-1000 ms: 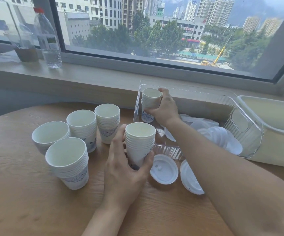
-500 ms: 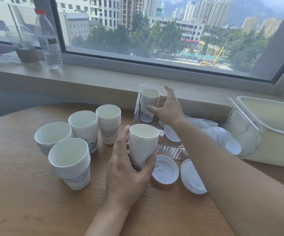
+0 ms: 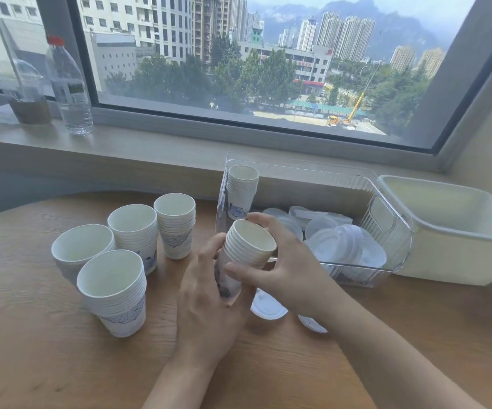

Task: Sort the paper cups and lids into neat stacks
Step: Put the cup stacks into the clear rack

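A stack of white paper cups is lifted off the table and tilted to the right. My left hand grips its lower part from the left, and my right hand holds its rim and right side. Another cup stack stands in the back left corner of the clear plastic bin, which also holds several white lids. Several more cup stacks stand on the table to the left. Two lids lie on the table under my right wrist, partly hidden.
A cream plastic tub sits right of the clear bin. On the window sill at the back left stand a water bottle and a domed drink cup. The wooden table has bare surface in front.
My right hand let go of the stack in the bin and came back to the stack in my left hand. That stack rose off the table and tilted right.
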`<state>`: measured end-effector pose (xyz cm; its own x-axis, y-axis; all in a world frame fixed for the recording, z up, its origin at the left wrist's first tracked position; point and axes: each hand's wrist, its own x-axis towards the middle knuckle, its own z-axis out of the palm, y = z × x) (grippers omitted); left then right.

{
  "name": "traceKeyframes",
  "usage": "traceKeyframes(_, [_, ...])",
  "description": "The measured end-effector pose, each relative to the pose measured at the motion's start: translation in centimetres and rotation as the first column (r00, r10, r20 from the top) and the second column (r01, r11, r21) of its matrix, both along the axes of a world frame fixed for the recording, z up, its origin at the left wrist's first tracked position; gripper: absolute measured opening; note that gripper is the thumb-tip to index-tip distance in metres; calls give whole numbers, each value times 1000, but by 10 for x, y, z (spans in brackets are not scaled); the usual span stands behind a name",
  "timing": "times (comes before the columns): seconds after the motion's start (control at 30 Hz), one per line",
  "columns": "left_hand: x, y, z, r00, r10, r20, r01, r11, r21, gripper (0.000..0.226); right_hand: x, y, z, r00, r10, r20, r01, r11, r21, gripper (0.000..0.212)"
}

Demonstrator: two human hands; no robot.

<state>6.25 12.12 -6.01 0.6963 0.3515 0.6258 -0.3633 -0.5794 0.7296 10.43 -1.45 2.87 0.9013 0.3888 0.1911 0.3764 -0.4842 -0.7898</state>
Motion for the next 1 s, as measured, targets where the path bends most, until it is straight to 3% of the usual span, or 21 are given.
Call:
traceKeyframes(0.2, [5,3,-4,999,37,-40,-35,999,37,76,22,-12,17,996,-73,46,67,990,124,81])
traceKeyframes(0.33, [8,4,-6,972,36,-231,-33,999,18,94,50,-14,37,972,-192,132,164,967,196,82])
traceKeyframes(0.63, [8,5,-6,957,-26,-290,24,1000,-11,95,109,18,-5,967,-208,146,223,970,-92,97])
traceKeyframes(1.0, [8,5,-8,958,-11,-285,14,1000,8,96,123,40,-23,959,-257,120,271,956,-112,84])
